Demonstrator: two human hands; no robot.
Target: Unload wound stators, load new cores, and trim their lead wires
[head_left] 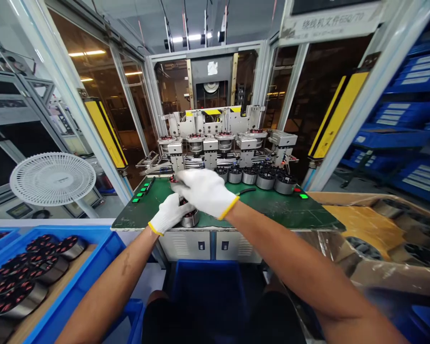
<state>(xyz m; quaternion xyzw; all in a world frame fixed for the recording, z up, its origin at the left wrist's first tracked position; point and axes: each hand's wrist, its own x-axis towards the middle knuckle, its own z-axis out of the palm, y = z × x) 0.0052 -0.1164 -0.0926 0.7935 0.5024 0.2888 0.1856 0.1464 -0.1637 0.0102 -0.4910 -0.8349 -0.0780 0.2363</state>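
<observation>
My left hand [169, 213], in a white knit glove with a yellow cuff, is closed on a motor stator [189, 220] at the front edge of the green worktop [272, 205]. This stator has a bare metal side and a dark top, partly covered by my fingers. Above and across it reaches my right hand [208, 192], gloved the same way. Motion blurs its fingers, so their grip is unclear. Just beyond its fingertips a second stator [173, 180] with reddish windings shows in part. A row of stators with black tops, one of them a large stator [285, 183], stands to the right.
Behind the worktop stands a winding machine [210, 128] with several stations, between yellow light guards [105, 134]. A blue crate [75, 282] of wound stators sits at left, a carton [390, 267] of stators at right. A short black rod [246, 191] lies on the worktop.
</observation>
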